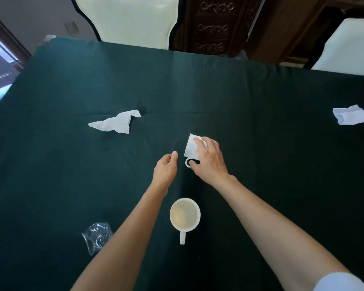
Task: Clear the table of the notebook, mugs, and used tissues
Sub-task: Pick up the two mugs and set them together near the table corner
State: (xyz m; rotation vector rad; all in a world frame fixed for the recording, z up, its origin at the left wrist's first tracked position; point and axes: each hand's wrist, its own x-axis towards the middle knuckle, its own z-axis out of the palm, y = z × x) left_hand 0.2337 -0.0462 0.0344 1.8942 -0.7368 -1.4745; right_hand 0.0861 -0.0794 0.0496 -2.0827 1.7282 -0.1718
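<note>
The small white ceramic mug (192, 148) lies tipped on its side near the middle of the desk (261, 164), which is covered in a dark green cloth, with its loop handle facing the near edge. Our right hand (208, 160) is closed over it, fingers curled across the upper wall and the thumb down by the handle. Our left hand (166, 168) hovers just beside it to the left, loosely half-curled and holding nothing.

We judge this mug rigid, smooth and breakable, light enough for one hand, but liable to roll while on its side. The handle or a firm wrap around the body looks the safest hold.

A second white mug with a pale interior (185, 215) stands upright nearer to us, handle towards the near edge. We would take it by that handle and keep it level, since we cannot tell whether liquid remains inside.

One crumpled white tissue (116, 122) lies far left, and another white tissue (352, 115) sits at the far right edge. Both are soft and weightless, and a pinch will gather them. A crushed clear plastic cup (97, 236) lies near left. No notebook is in view.
</note>
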